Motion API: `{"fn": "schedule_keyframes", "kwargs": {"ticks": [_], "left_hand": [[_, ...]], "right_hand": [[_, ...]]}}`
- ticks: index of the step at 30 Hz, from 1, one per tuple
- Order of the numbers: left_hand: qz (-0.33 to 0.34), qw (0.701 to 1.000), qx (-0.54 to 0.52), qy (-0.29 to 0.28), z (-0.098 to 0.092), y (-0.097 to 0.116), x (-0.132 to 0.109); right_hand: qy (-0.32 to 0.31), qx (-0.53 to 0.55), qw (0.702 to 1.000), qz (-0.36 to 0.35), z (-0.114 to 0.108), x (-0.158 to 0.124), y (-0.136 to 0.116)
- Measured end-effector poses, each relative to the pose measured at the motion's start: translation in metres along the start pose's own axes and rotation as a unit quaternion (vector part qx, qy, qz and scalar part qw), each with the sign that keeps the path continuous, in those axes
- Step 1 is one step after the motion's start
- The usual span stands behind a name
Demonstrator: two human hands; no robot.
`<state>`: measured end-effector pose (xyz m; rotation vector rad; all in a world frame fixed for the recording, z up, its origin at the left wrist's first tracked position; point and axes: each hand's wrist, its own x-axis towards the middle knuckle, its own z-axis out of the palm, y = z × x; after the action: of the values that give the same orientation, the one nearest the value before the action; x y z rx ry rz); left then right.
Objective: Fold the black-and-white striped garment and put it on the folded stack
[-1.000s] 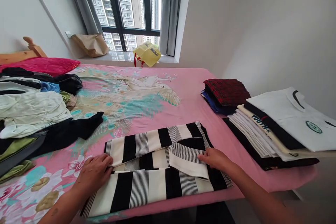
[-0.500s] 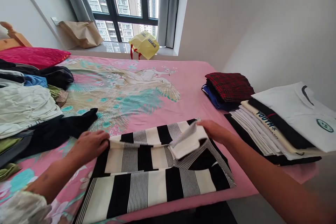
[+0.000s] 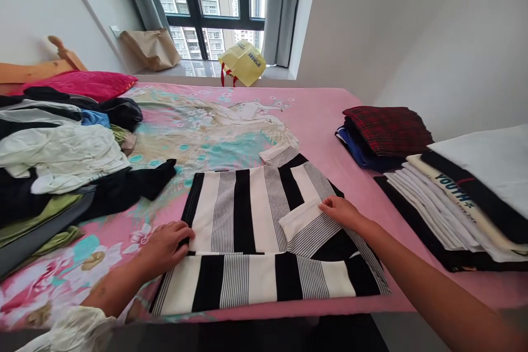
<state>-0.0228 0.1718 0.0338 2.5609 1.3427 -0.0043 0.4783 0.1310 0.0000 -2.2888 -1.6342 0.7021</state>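
A black-and-white striped shirt lies on the bed, its near side folded over in a long strip. One short sleeve sticks out at the far side; the other, turned back on the near strip, has its cuff pointing away from me. My right hand is closed in a pinch at this folded sleeve. At the shirt's left edge, beside the fold, my left hand has its fingers and thumb curled against the cloth.
Folded garments stand at the right: a stack with a white shirt on top and a red plaid piece behind it. Loose clothes are heaped at the left. A yellow bag and a brown paper bag sit by the window.
The shirt's far part, bunched before, now lies spread flat away from me with its sleeve out. My left hand has come nearer along the left edge. The view has turned slightly left.
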Motion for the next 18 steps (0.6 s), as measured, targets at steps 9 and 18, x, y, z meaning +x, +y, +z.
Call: {"fn": "schedule_keyframes", "kwargs": {"ticks": [9, 18], "left_hand": [[-0.040, 0.996, 0.026, -0.081, -0.007, 0.018, -0.006], [-0.077, 0.990, -0.111, -0.051, -0.013, 0.010, -0.013]], "right_hand": [[0.110, 0.012, 0.992, -0.065, 0.016, -0.025, -0.004], [0.196, 0.067, 0.974, -0.089, 0.007, -0.035, -0.013]]}}
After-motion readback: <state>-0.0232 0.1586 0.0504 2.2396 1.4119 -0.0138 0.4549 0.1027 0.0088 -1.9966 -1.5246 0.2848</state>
